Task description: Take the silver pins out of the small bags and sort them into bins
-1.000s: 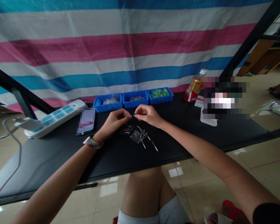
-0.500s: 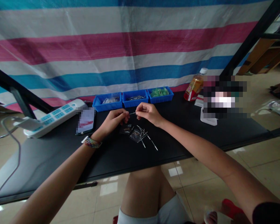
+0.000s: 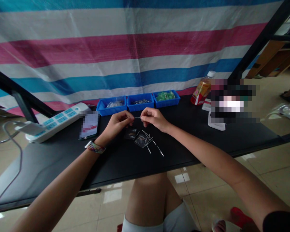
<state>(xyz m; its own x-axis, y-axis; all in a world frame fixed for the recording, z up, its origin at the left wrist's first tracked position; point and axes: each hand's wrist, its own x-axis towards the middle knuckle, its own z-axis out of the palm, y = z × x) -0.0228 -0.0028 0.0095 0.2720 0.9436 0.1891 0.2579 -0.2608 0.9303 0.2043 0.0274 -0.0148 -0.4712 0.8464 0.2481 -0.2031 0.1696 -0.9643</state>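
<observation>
Both hands meet above the black counter [image 3: 207, 141], just ahead of centre. Left hand [image 3: 117, 124] and right hand [image 3: 152, 118] each pinch one end of a thin metal pin [image 3: 137, 118], fingers clenched on it, pin held roughly level between the fingertips, clear of the surface; looks like that two-ended grip keeps so small a part steady and in sight. Left wrist wears a multicoloured bracelet [image 3: 96, 147]. Directly below the hands, toward 6 o'clock, a loose scatter of more pins [image 3: 152, 143] lies on the counter, touching or overlapping two small clear bags [image 3: 136, 137]; bag contents too small to tell. Probably parked there for short reach. At 12 o'clock from the hands, three blue bins stand side by side along the back edge: left bin [image 3: 111, 106] has something clear and plastic-like, middle bin [image 3: 140, 102] has thin metal pieces, right bin [image 3: 166, 98] has green items, kind unclear. At 10 o'clock a phone [image 3: 89, 125] lies flat, screen blurred, and beyond it a white power strip [image 3: 55, 121] with a plug and grey cable [image 3: 14, 151] running off the counter edge. At 2 o'clock an orange drink bottle [image 3: 201, 88] with white cap stands upright, well apart from the hands, beside a blurred object on a white stand [image 3: 216, 124]. Striped tarp [image 3: 135, 48] hangs behind the counter.
</observation>
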